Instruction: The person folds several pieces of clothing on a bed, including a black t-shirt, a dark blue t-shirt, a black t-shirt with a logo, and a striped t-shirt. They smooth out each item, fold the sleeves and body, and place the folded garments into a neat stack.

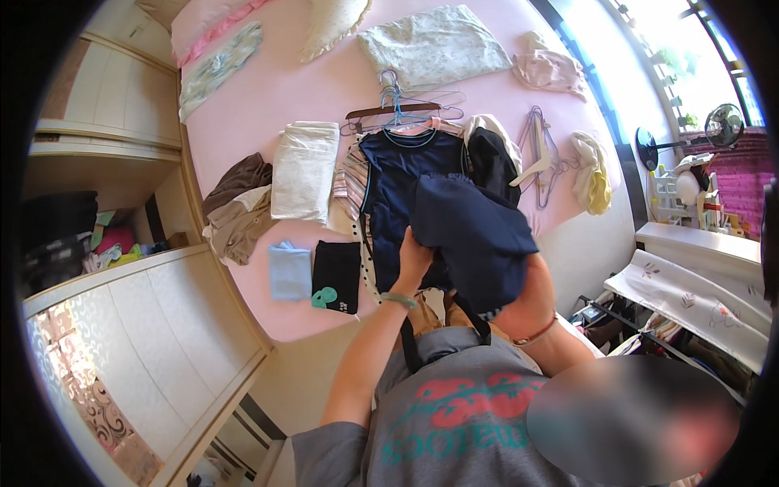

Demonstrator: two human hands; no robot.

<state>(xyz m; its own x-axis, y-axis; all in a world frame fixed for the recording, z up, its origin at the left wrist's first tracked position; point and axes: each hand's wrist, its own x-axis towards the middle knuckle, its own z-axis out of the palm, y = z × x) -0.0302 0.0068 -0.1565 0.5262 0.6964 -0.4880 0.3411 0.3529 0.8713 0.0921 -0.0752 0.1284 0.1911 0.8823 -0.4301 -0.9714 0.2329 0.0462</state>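
Note:
Between my hands, above the near edge of the bed, hangs a dark navy garment, partly folded over; its exact kind does not show. My left hand grips its left edge, thumb on the cloth. On the opposite side my right hand is closed around the right edge, with some fingers behind the fabric. Beneath it lies a navy sleeveless top with light blue trim, spread over other clothes on hangers. A black garment rests to its right. Left of it are a folded black garment and a folded light blue cloth.
The pink-sheeted bed also bears folded white trousers, brown clothes, loose hangers and a yellow-white garment. A wooden wardrobe borders the left; a clothes rack and a fan stand right.

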